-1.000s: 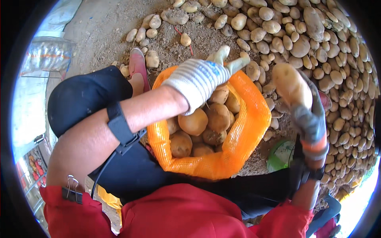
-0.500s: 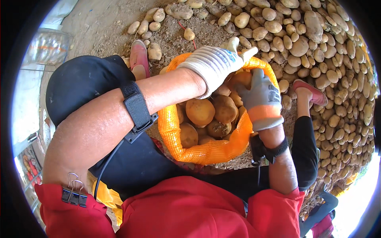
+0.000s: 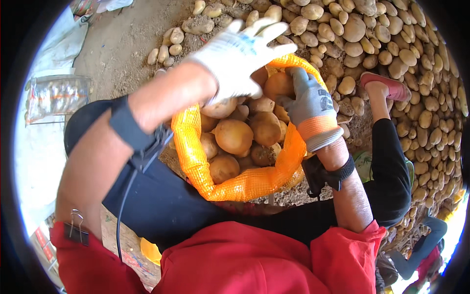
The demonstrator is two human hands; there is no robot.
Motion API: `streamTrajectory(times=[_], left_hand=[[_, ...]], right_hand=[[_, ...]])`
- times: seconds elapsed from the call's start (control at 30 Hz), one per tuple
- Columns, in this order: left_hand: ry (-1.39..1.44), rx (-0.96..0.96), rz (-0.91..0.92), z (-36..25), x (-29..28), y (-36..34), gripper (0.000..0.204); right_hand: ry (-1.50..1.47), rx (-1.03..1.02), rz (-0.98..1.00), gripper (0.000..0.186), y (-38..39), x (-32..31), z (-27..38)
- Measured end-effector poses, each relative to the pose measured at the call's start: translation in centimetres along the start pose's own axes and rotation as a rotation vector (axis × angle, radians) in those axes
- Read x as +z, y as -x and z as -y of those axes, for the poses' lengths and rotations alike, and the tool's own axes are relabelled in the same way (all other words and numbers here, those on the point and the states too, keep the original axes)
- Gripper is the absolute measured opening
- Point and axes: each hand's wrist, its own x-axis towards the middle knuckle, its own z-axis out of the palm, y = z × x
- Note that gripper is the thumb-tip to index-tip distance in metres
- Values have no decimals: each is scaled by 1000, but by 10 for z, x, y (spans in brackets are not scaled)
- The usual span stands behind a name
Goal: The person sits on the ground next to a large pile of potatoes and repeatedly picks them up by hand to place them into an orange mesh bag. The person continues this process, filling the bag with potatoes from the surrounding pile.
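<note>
An orange mesh bag [image 3: 196,157] with its rim rolled down stands between my legs, holding several large potatoes [image 3: 234,136]. My left hand [image 3: 240,54], in a white knit glove, hovers over the bag's far left side. Its fingers are spread, nothing is in them, and motion blurs it slightly. My right hand [image 3: 309,100], in a grey glove with an orange cuff, reaches inside the bag's right rim. Its thumb and fingers close on the side of a brown potato [image 3: 278,87] at the top of the load; part of that grip is hidden.
A big heap of loose potatoes [image 3: 426,117] covers the ground to the right and far side. Smaller potatoes [image 3: 175,50] lie on the soil at far left. A clear plastic-like container [image 3: 58,98] sits at the left. Another person's arm [image 3: 421,245] shows at lower right.
My left hand has lifted off the bag's far rim and moved left, its fingers spreading. My right hand and the potato at its fingers have shifted toward the far left.
</note>
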Motion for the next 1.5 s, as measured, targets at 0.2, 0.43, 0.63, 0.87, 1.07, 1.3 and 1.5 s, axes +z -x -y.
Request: streamTrajectory(times=[0.2, 0.43, 0.63, 0.87, 1.07, 1.3, 1.5], left_hand=[[579, -100, 339, -17, 7, -43, 95], [543, -84, 202, -15, 37, -28, 90], [487, -41, 429, -14, 22, -34, 85], [546, -102, 288, -21, 24, -20, 83], [610, -64, 113, -30, 24, -36, 93], [711, -116, 372, -38, 15, -38, 83], [177, 90, 218, -64, -31, -42, 85]], right_hand=[[-143, 32, 23, 46, 6, -6, 2], [-21, 223, -182, 62, 22, -39, -6], [-608, 435, 162, 41, 43, -58, -24], [-907, 623, 16, 25, 48, -76, 18], [-1028, 619, 73, 28, 61, -81, 12], [-976, 525, 154, 26, 67, -82, 12], [-894, 544, 212, 33, 59, -95, 10]])
